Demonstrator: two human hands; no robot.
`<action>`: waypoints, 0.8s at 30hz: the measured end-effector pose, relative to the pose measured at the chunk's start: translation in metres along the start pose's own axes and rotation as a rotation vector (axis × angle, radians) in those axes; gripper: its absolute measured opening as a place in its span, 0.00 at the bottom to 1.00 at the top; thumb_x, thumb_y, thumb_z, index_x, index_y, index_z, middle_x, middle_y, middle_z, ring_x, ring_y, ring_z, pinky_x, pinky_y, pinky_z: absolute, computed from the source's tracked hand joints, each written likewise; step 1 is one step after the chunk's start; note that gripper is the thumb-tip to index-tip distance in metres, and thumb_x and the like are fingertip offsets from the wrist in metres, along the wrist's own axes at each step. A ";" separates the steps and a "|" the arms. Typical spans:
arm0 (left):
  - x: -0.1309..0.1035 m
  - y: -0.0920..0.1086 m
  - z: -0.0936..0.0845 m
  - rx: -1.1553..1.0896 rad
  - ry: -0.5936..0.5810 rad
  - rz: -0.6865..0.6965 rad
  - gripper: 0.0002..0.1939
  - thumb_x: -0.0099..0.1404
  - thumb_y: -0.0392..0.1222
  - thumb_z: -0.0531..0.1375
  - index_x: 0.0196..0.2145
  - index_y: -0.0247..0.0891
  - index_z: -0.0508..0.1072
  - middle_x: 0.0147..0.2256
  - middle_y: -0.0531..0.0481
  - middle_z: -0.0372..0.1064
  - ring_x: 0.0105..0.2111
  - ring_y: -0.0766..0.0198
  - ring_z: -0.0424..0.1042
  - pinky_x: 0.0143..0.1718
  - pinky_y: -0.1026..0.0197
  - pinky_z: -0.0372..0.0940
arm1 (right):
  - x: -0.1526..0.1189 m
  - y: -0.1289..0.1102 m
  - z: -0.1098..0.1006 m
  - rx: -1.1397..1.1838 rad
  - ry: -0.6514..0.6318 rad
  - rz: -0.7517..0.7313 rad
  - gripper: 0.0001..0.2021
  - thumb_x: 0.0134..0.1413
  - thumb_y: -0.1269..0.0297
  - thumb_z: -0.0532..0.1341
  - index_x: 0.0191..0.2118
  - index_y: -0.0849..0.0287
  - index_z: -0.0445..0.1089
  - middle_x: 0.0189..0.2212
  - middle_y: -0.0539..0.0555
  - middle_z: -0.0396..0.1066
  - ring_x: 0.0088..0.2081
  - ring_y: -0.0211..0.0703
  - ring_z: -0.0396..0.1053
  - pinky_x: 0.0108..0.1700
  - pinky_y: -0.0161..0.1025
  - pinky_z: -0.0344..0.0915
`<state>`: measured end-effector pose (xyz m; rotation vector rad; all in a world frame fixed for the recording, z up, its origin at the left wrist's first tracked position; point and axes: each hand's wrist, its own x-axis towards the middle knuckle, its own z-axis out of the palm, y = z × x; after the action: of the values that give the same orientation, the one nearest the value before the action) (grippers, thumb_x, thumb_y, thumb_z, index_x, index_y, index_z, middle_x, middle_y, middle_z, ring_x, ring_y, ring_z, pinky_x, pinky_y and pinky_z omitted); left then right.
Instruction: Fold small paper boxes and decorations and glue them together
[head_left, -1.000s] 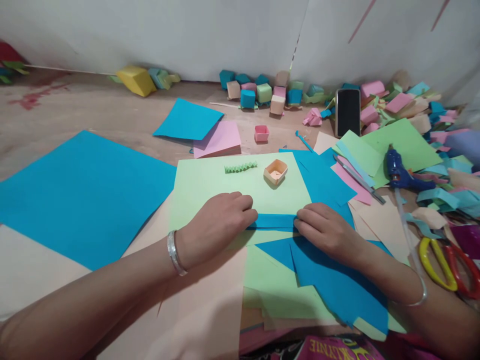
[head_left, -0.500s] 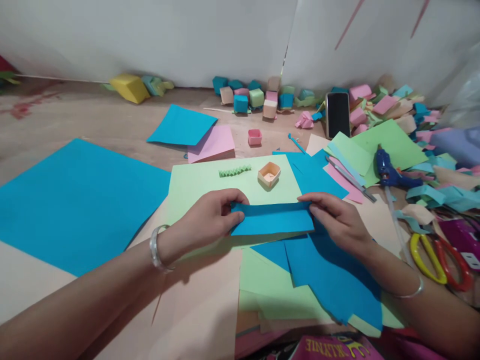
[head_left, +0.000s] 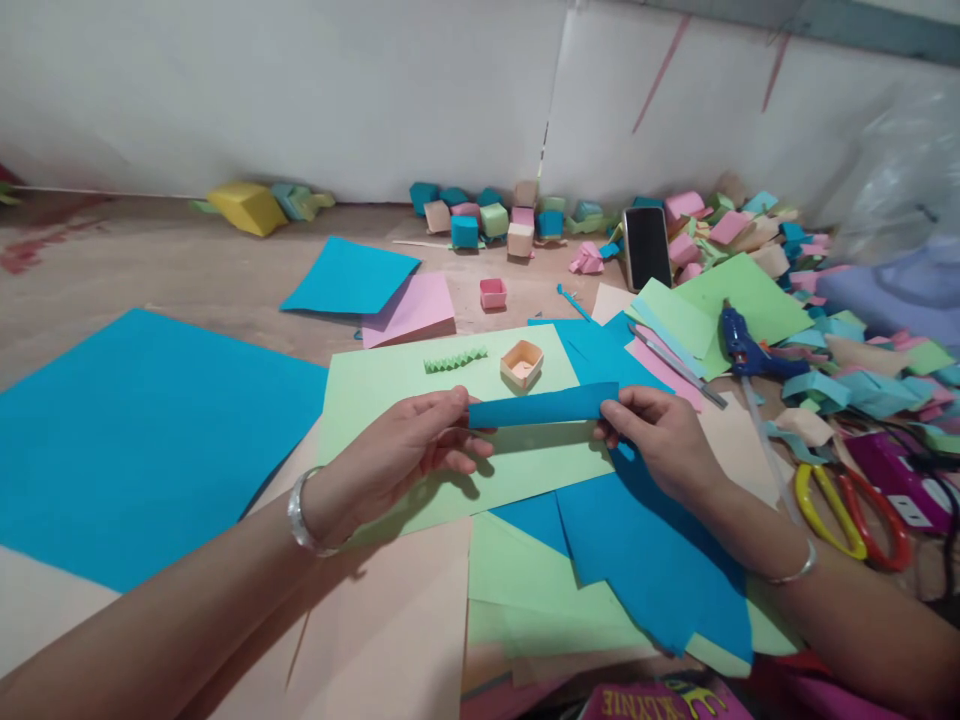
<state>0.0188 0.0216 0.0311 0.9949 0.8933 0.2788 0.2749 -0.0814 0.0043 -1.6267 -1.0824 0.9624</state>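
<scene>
Above the near part of a pale green sheet (head_left: 540, 455), a narrow blue paper strip (head_left: 536, 405) is held lengthwise between two hands. Its left end is pinched between thumb and forefinger of the left hand (head_left: 420, 430), whose other fingers are spread loosely below; its right end is clamped by the thumb against the fingers of the right hand (head_left: 664, 435). By gripping only the ends, the strip is probably held straight and its long face left uncovered. Whether it is folded into layers cannot be told.

On the same sheet, beyond the strip, a peach paper box (head_left: 517, 378) and a green pleated strip (head_left: 455, 361) are set, seemingly out of the hands' way. To the right, a glue gun (head_left: 746, 348) and scissors (head_left: 845, 512) are laid, presumably for easy reach. Farther off, small paper cubes (head_left: 493, 219) are lined up near the wall (head_left: 300, 90).
</scene>
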 end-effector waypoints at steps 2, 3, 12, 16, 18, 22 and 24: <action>0.000 0.000 0.002 0.074 0.027 0.033 0.16 0.60 0.52 0.63 0.33 0.34 0.70 0.35 0.41 0.74 0.30 0.63 0.73 0.35 0.57 0.72 | 0.001 0.000 0.002 0.043 0.008 0.031 0.15 0.53 0.54 0.63 0.24 0.59 0.66 0.21 0.52 0.73 0.22 0.37 0.67 0.26 0.35 0.65; 0.000 0.000 0.003 0.130 0.052 0.048 0.15 0.59 0.50 0.64 0.30 0.34 0.70 0.34 0.43 0.74 0.31 0.63 0.73 0.35 0.58 0.72 | 0.001 0.001 0.002 0.052 0.006 0.039 0.15 0.53 0.53 0.64 0.24 0.59 0.66 0.21 0.52 0.73 0.22 0.36 0.67 0.26 0.35 0.65; 0.001 -0.002 0.004 0.441 0.215 0.218 0.15 0.59 0.49 0.62 0.25 0.36 0.66 0.22 0.55 0.63 0.21 0.72 0.61 0.22 0.68 0.60 | 0.001 0.003 0.002 -0.058 -0.029 -0.027 0.16 0.54 0.53 0.62 0.24 0.58 0.65 0.25 0.53 0.72 0.28 0.41 0.69 0.30 0.37 0.64; 0.001 -0.004 0.003 0.447 0.217 0.205 0.14 0.63 0.51 0.58 0.29 0.37 0.64 0.19 0.56 0.64 0.19 0.71 0.59 0.20 0.69 0.56 | 0.000 -0.001 0.000 -0.235 0.045 -0.230 0.17 0.52 0.56 0.63 0.20 0.57 0.61 0.31 0.54 0.71 0.40 0.47 0.69 0.35 0.38 0.63; 0.000 -0.005 0.002 0.455 0.203 0.194 0.13 0.63 0.51 0.58 0.33 0.38 0.65 0.17 0.58 0.62 0.17 0.71 0.58 0.18 0.69 0.54 | 0.000 0.000 -0.001 -0.235 0.028 -0.164 0.17 0.53 0.54 0.62 0.21 0.57 0.61 0.22 0.50 0.66 0.29 0.42 0.67 0.28 0.36 0.60; 0.001 -0.006 0.001 0.569 0.204 0.228 0.12 0.62 0.49 0.59 0.37 0.38 0.67 0.16 0.59 0.62 0.17 0.70 0.58 0.18 0.69 0.53 | -0.001 0.006 -0.001 -0.315 -0.028 -0.119 0.17 0.54 0.52 0.60 0.22 0.57 0.59 0.16 0.45 0.54 0.20 0.34 0.52 0.22 0.35 0.50; 0.002 -0.006 0.000 0.635 0.207 0.270 0.12 0.61 0.49 0.59 0.35 0.37 0.67 0.18 0.57 0.63 0.18 0.69 0.61 0.19 0.68 0.54 | 0.000 0.008 0.000 -0.428 -0.011 -0.196 0.18 0.54 0.53 0.60 0.21 0.57 0.57 0.17 0.44 0.51 0.21 0.33 0.49 0.23 0.34 0.48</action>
<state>0.0193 0.0192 0.0252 1.7057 1.0622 0.3384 0.2768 -0.0834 -0.0033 -1.8085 -1.5009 0.6388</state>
